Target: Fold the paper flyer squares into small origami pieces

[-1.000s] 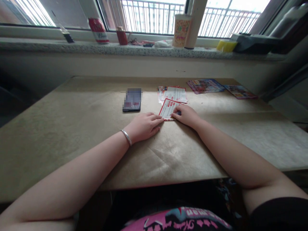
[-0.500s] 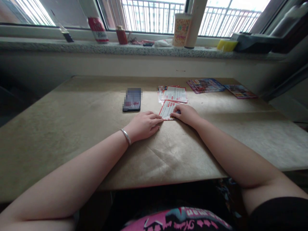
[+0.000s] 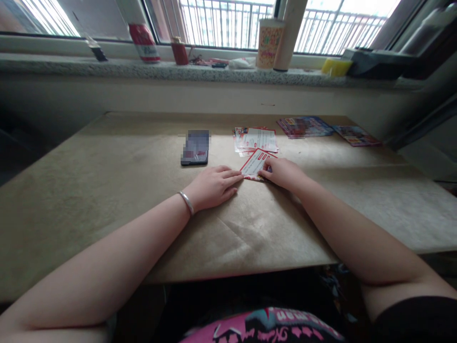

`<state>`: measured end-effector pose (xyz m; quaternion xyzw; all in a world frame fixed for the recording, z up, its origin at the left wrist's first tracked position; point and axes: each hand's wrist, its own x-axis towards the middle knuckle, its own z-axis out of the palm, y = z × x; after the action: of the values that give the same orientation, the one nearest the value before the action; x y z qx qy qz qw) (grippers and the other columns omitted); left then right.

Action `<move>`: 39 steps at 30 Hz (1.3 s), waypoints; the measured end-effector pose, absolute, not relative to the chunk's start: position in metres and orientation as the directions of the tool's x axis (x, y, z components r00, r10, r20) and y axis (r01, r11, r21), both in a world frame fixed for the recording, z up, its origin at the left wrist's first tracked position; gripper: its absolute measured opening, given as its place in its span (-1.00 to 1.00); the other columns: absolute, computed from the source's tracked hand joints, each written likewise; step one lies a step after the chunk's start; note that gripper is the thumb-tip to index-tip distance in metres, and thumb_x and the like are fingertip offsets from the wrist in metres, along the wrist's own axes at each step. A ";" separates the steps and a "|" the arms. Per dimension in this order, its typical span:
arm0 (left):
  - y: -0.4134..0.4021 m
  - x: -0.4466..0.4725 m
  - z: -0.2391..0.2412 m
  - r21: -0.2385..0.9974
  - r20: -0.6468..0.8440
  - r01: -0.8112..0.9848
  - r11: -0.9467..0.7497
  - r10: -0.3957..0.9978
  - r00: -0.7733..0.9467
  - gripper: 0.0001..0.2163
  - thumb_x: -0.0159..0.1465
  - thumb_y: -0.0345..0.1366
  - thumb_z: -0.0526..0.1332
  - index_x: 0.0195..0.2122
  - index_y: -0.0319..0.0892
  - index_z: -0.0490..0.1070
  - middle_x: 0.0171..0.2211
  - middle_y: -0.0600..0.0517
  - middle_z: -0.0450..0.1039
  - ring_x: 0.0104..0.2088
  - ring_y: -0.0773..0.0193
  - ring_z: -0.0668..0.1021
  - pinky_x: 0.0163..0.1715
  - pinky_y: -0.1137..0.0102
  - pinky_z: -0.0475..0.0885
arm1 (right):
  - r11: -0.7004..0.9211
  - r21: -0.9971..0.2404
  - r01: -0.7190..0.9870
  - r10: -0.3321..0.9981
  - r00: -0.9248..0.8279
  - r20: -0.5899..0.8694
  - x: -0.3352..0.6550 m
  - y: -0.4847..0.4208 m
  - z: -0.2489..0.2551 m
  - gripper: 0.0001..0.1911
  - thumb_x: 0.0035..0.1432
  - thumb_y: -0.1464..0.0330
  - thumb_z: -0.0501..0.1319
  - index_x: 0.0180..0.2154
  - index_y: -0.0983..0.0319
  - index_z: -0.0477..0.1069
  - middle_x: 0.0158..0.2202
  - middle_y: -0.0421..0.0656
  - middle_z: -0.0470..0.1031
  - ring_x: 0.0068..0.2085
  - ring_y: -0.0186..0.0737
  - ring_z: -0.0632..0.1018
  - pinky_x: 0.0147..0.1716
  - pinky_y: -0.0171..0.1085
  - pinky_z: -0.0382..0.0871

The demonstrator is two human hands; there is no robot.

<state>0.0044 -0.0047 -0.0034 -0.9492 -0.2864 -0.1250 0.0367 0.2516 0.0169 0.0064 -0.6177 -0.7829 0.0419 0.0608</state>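
A white card with a red border [image 3: 253,165] lies at a slant on the table, its right part covered by my right hand [image 3: 283,172]. The thumb and fingers of that hand are closed on the card. Stretched out flat on the table, my left hand [image 3: 216,186] has its fingertips at the card's lower left corner. Just behind, a loose pile of similar white and red cards [image 3: 259,139] overlaps the upper edge of the held card. A dark phone [image 3: 196,147] rests to the left of the pile.
Colourful printed packets [image 3: 307,126] lie at the back right of the table [image 3: 89,190], with more packets [image 3: 357,136] beside them. On the windowsill [image 3: 214,74] stand a red can [image 3: 144,43], a red bottle [image 3: 179,51], a patterned cup [image 3: 269,45] and a yellow object [image 3: 335,67].
My right hand has shifted slightly to the right, and the card has moved with it. My left hand has stayed nearly still.
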 end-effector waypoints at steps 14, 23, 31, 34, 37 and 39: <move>-0.006 0.004 -0.004 0.027 0.268 0.554 -0.832 0.540 0.798 -0.64 0.36 -0.24 0.08 0.15 -0.19 0.37 0.08 -0.09 0.44 0.08 0.11 0.44 0.11 0.19 0.38 | 0.383 -0.170 0.908 0.919 -0.356 0.169 0.228 0.011 -0.002 -0.75 0.20 0.18 0.14 -0.41 0.19 0.43 -0.30 -0.09 0.59 -0.26 -0.13 0.53 -0.33 -0.23 0.18; -0.011 0.010 -0.001 0.003 0.281 0.607 -0.794 0.584 0.762 -0.71 0.32 -0.27 0.12 0.02 -0.22 0.46 -0.03 -0.09 0.50 -0.01 0.11 0.50 0.01 0.22 0.45 | 0.341 -0.276 0.899 0.940 -0.318 0.127 0.233 0.016 -0.006 -0.76 0.16 0.16 0.19 -0.41 0.18 0.40 -0.32 -0.15 0.57 -0.33 -0.22 0.49 -0.43 -0.29 0.14; -0.011 0.011 -0.001 0.008 0.276 0.625 -0.781 0.602 0.749 -0.70 0.32 -0.27 0.11 0.03 -0.23 0.45 -0.04 -0.10 0.50 -0.01 0.10 0.50 0.02 0.20 0.44 | 0.307 -0.335 0.891 0.952 -0.287 0.107 0.233 0.018 -0.005 -0.76 0.13 0.16 0.22 -0.43 0.19 0.40 -0.38 -0.16 0.56 -0.38 -0.25 0.47 -0.48 -0.30 0.09; -0.010 0.011 -0.002 0.008 0.281 0.629 -0.777 0.606 0.745 -0.70 0.32 -0.27 0.12 0.02 -0.23 0.46 -0.05 -0.10 0.50 -0.02 0.11 0.50 0.00 0.22 0.45 | 0.304 -0.339 0.890 0.953 -0.285 0.107 0.233 0.018 -0.004 -0.77 0.12 0.18 0.22 -0.44 0.19 0.39 -0.38 -0.16 0.56 -0.38 -0.25 0.46 -0.48 -0.30 0.08; -0.010 0.012 -0.002 0.003 0.283 0.630 -0.776 0.605 0.744 -0.71 0.32 -0.27 0.13 0.01 -0.22 0.47 -0.06 -0.08 0.50 -0.03 0.11 0.50 0.00 0.23 0.45 | 0.297 -0.339 0.893 0.955 -0.279 0.100 0.232 0.017 -0.003 -0.78 0.12 0.18 0.23 -0.44 0.19 0.39 -0.38 -0.16 0.56 -0.38 -0.25 0.47 -0.48 -0.30 0.09; -0.010 0.012 -0.001 -0.002 0.282 0.633 -0.774 0.607 0.743 -0.71 0.32 -0.26 0.13 0.01 -0.22 0.47 -0.06 -0.08 0.50 -0.03 0.11 0.50 -0.01 0.23 0.45 | 0.294 -0.338 0.894 0.956 -0.277 0.099 0.232 0.017 -0.003 -0.78 0.11 0.18 0.23 -0.43 0.19 0.40 -0.38 -0.16 0.56 -0.38 -0.25 0.47 -0.48 -0.30 0.09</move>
<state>0.0124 -0.0102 -0.0014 -0.9324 -0.3324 -0.1335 0.0489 0.2325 0.0174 -0.0032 -0.5843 -0.7916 0.1082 0.1423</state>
